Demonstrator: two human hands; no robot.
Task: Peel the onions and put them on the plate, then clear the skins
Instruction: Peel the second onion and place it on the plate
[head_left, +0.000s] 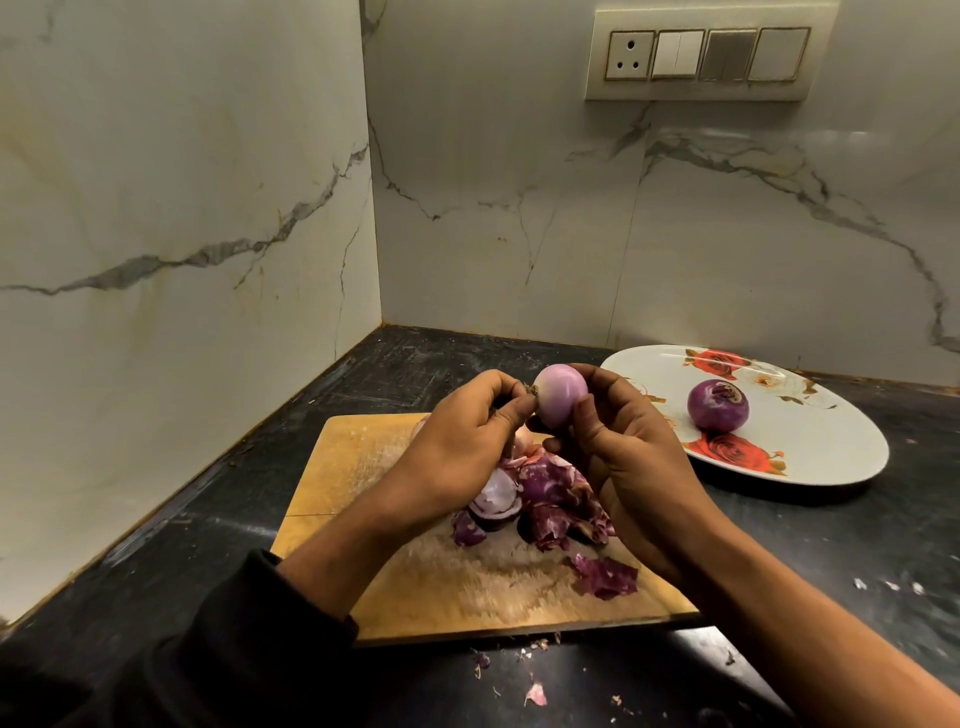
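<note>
Nearest me, scraps of skin (535, 693) lie on the dark desk (810, 530) just before the wooden cutting board (337, 467). Both forearms reach forward over the board, wrists raised. On it sits a heap of purple skins (540, 499). Above the heap I see the left hand (462, 441) pinching the root end of a pale peeled onion (561, 395), fingers curled tight, while the right hand (634, 462) cradles the other side, thumb and fingertips wrapped round it (a close grip, both sides). Farther right, a flowered plate (831, 457) rests on the desk with one peeled onion on the plate (718, 405).
</note>
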